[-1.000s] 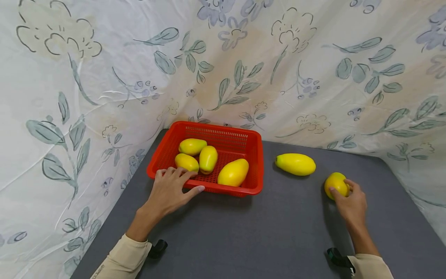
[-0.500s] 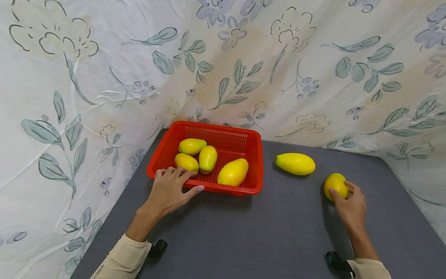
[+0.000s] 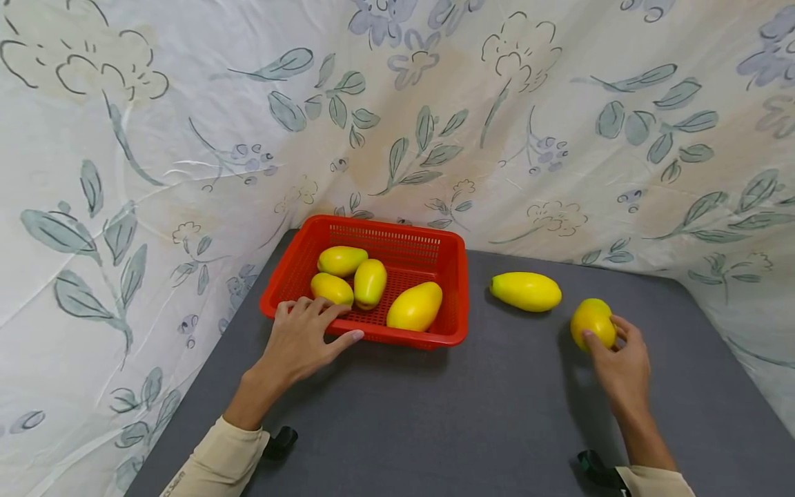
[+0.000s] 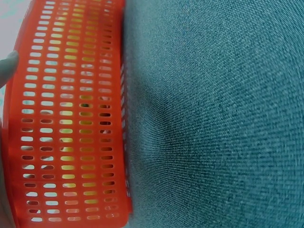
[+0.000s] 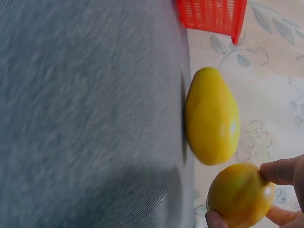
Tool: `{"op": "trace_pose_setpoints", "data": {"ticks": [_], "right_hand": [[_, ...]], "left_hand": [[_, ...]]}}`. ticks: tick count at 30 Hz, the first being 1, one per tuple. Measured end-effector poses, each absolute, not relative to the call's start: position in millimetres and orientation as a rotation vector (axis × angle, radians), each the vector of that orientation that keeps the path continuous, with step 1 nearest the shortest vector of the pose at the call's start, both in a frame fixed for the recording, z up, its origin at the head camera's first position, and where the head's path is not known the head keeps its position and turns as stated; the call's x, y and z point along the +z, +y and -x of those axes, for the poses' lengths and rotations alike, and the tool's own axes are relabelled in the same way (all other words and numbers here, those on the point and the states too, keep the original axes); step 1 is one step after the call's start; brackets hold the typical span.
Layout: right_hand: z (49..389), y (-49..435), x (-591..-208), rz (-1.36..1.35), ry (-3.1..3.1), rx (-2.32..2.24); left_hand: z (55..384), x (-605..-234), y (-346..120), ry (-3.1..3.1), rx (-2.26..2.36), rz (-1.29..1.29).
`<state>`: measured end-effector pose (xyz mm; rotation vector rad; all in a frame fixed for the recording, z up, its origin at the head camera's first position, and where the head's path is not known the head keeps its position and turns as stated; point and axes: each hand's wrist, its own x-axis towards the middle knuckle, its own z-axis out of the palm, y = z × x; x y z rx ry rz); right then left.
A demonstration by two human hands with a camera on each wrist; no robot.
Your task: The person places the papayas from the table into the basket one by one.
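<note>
My right hand grips a smooth yellow mango between thumb and fingers. In the right wrist view this mango is raised off the table, its shadow apart from it. Just left of it, a longer yellow fruit with a greenish tip lies on the table. My left hand holds the front rim of a red plastic basket. Its fingers reach over the rim, their tips partly hidden, and the thumb lies along the outer side. Several yellow fruits lie inside the basket.
A dark grey cloth-like surface covers the table. Behind and at the sides hangs a pale floral sheet, close to the basket's back edge. Dark straps or mounts sit at both wrists.
My right hand has lifted the mango from the table and brought it slightly left and away from me. The left hand stays on the basket rim; the basket and other fruits keep their places.
</note>
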<state>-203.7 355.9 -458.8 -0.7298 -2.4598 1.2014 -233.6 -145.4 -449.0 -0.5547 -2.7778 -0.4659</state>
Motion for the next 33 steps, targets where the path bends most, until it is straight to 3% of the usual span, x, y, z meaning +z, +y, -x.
{"op": "trace_pose_setpoints", "data": {"ticks": [33], "right_hand": [[195,282,-409,0.427,-2.428,1.383]], "left_hand": [[234,-448,-143,-2.799,-0.456,0.538]]}}
